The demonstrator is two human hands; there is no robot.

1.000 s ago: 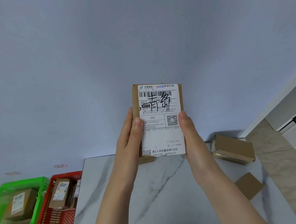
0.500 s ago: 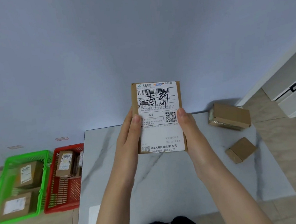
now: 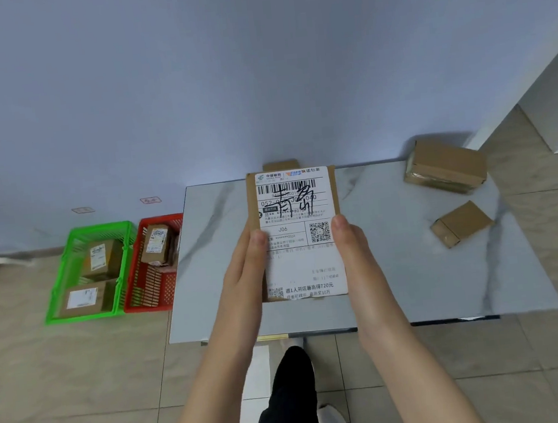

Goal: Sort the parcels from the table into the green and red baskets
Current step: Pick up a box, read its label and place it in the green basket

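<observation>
The left hand [image 3: 246,273] and right hand [image 3: 354,255] pinch the flat parcel [image 3: 298,230] by its side edges above the table [image 3: 397,267]. It seems light and stiff. The green basket [image 3: 100,227] and red basket [image 3: 163,218] stand at 9 o'clock.

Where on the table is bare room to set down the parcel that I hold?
The table is bare on its left, between its left edge and the held parcel, and along the front edge. The right side is crowded: a large box at the far corner, a small box nearer.
</observation>
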